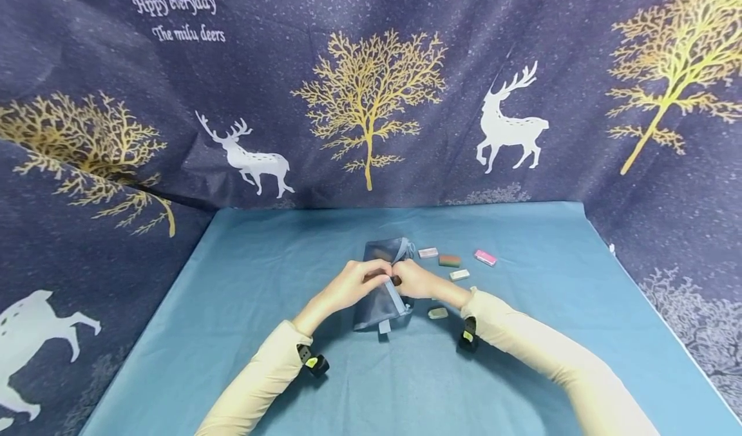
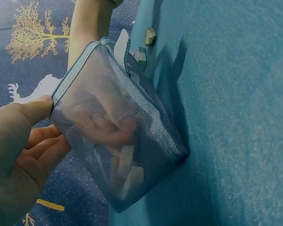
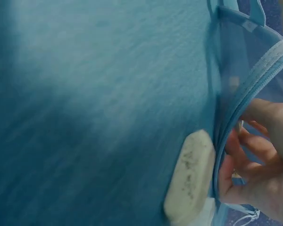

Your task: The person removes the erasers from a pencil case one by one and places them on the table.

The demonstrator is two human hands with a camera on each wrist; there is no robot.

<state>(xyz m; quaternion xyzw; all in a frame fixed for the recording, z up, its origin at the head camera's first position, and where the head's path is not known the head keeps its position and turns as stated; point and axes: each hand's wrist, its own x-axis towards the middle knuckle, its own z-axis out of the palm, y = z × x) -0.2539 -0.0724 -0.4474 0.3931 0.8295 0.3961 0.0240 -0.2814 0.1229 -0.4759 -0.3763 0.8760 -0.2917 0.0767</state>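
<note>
A blue mesh zip pouch (image 1: pixel 371 312) stands with its zipped mouth spread apart. My left hand (image 1: pixel 355 284) pinches the edge of that mouth between thumb and fingers, seen closely in the left wrist view. My right hand (image 1: pixel 414 279) reaches into the pouch with bent fingers, showing through the mesh (image 2: pixel 85 136). Pale block-like pieces (image 2: pixel 133 179) show inside, right below its fingertips; whether the fingers grip one I cannot tell. A worn cream eraser (image 3: pixel 189 181) lies on the cloth beside the pouch's mouth.
Right of the pouch on the blue cloth (image 1: pixel 522 359) lie a white eraser (image 1: pixel 428 253), a brown-and-green block (image 1: pixel 449 261), a pink eraser (image 1: pixel 485 257) and another white eraser (image 1: pixel 460 274). A dark curtain printed with deer and trees (image 1: pixel 371 101) hangs behind.
</note>
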